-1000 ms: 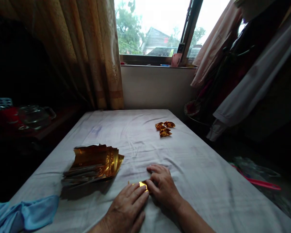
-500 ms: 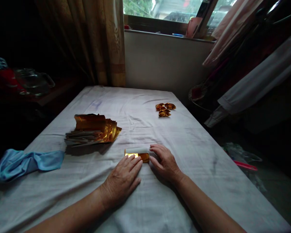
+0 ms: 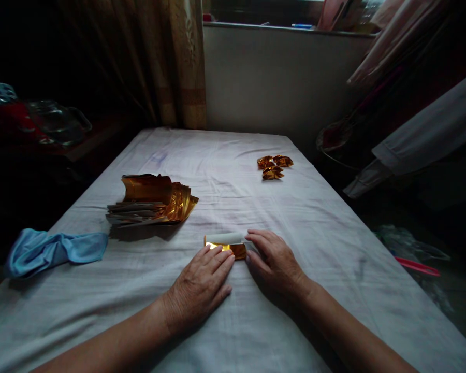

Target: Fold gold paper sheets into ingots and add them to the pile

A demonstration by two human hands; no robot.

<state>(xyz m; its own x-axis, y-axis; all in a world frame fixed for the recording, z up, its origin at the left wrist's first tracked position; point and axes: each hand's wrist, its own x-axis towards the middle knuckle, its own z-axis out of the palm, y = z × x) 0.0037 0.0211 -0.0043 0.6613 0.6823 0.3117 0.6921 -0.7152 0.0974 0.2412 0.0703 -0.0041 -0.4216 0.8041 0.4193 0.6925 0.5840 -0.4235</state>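
A small sheet of gold foil paper [image 3: 238,252], its far edge curled up to show a pale back, lies on the white cloth in front of me. My left hand [image 3: 202,275] rests flat across its near left part, fingers stretched out, covering some of it. At the sheet's right end is my right hand [image 3: 275,259], fingers apart and tips close to the edge; whether they touch it I cannot tell. Farther left stands a stack of curved gold foil sheets [image 3: 151,202]. Several folded gold foil pieces [image 3: 272,173] sit together at the back right.
A crumpled blue cloth [image 3: 62,252] lies at the left of the white-covered surface [image 3: 233,202]. Beyond the left edge stands a glass jug [image 3: 56,122]. Hanging clothes [image 3: 431,140] and a pink-handled thing [image 3: 417,266] are past the right edge. A curtain [image 3: 182,67] hangs behind.
The view has tipped down and shifted slightly left, so the window shows less. Both hands keep nearly the same places at the foil sheet.
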